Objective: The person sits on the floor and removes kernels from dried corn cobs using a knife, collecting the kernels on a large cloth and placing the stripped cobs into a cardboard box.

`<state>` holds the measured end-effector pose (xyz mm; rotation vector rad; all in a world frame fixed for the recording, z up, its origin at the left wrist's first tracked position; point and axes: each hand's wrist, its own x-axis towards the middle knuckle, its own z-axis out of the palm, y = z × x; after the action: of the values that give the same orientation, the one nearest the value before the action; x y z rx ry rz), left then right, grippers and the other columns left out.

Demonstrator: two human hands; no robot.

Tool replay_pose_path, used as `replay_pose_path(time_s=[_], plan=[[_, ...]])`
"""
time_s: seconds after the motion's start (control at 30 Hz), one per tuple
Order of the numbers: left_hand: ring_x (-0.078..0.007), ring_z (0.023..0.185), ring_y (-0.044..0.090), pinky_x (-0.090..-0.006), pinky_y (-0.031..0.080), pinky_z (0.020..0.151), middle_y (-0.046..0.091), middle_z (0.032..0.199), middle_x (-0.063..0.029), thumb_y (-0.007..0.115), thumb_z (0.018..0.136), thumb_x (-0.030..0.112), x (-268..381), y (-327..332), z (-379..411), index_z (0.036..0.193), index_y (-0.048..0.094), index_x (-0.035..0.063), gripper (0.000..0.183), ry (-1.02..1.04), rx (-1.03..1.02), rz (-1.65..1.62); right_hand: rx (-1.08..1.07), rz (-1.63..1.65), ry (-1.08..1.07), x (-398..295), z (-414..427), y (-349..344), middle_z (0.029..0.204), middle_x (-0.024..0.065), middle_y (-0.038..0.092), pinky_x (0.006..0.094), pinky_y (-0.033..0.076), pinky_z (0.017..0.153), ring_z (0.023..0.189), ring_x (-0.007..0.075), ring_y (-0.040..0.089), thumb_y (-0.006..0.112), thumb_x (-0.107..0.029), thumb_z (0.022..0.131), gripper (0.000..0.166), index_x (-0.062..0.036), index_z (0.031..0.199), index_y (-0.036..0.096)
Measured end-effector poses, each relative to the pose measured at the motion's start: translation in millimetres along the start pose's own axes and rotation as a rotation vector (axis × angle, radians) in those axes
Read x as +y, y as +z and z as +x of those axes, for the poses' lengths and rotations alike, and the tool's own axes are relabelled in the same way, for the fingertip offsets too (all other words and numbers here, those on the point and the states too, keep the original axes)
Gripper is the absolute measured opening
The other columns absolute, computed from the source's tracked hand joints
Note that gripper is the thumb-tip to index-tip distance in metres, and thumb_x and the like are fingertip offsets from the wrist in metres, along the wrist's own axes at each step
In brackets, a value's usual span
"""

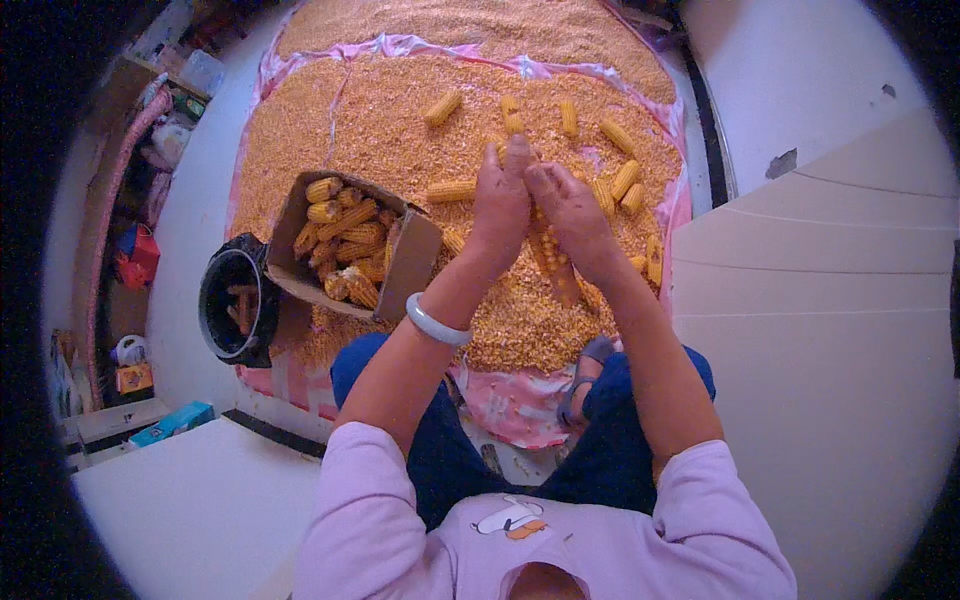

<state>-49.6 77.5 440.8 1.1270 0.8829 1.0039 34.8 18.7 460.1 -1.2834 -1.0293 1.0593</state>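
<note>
My left hand (pixel 504 199) and my right hand (pixel 571 210) meet thumb to thumb over a partly shelled corn cob (pixel 553 262), whose lower end shows between my wrists with kernels left in patches. Both hands appear closed round cobs; a yellow end shows at the left fingertips, and how the fingers share the hold is hidden. Beneath lies a heap of loose corn kernels (pixel 517 330). Whole corn cobs (pixel 618 136) lie around the hands, one (pixel 450 190) just left of my left hand.
At the left an open cardboard box (pixel 409 262) holds several corn cobs. Beside it a bucket with a black liner (pixel 259 300) contains bare cobs. Kernels cover a pink sheet (pixel 517 405) on the floor. A white panel (pixel 810 300) stands right, shelves with goods left.
</note>
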Motion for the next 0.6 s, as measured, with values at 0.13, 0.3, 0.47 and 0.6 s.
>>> replay_pose_path(time_s=[0.13,0.3,0.47,0.6], plan=[[-0.0138,0.071,0.053,-0.0279,0.046,0.063,0.053,0.079,-0.0056,0.039,0.094,0.038,-16,-4,10,0.092,0.049,0.0036,0.036,-0.045,-0.039,-0.305,0.027,-0.175,-0.064,21,4,3,0.099,0.0154,0.06,0.0345,0.045,0.082,0.091,0.0223,0.057,0.05,-0.025,0.091,0.03,0.002,0.104,0.052],[-0.0106,0.067,0.047,-0.0264,0.044,0.058,0.047,0.079,-0.0033,0.042,0.093,0.033,5,0,4,0.093,0.043,0.0052,0.028,-0.167,-0.043,-0.517,0.078,-0.374,-0.383,38,9,2,0.095,0.0172,0.059,0.0361,0.046,0.077,0.088,0.0259,0.059,0.047,-0.02,0.092,0.028,0.0021,0.108,0.05],[-0.0089,0.066,0.049,-0.0232,0.042,0.054,0.049,0.078,-0.0043,0.044,0.093,0.033,-4,-3,7,0.093,0.041,0.0068,0.026,-0.034,-0.018,-0.319,0.148,-0.616,-0.428,24,0,10,0.095,0.0113,0.061,0.0302,0.046,0.077,0.087,0.0174,0.059,0.042,-0.018,0.095,0.029,0.0025,0.113,0.049],[-0.0098,0.064,0.051,-0.0227,0.043,0.052,0.051,0.076,-0.0058,0.044,0.092,0.034,-15,-5,8,0.093,0.038,0.0076,0.028,0.299,0.016,0.121,0.129,-0.341,-0.205,29,8,1,0.098,0.0212,0.059,0.0406,0.047,0.075,0.089,0.0353,0.059,0.035,-0.023,0.095,0.033,0.0004,0.112,0.051]])
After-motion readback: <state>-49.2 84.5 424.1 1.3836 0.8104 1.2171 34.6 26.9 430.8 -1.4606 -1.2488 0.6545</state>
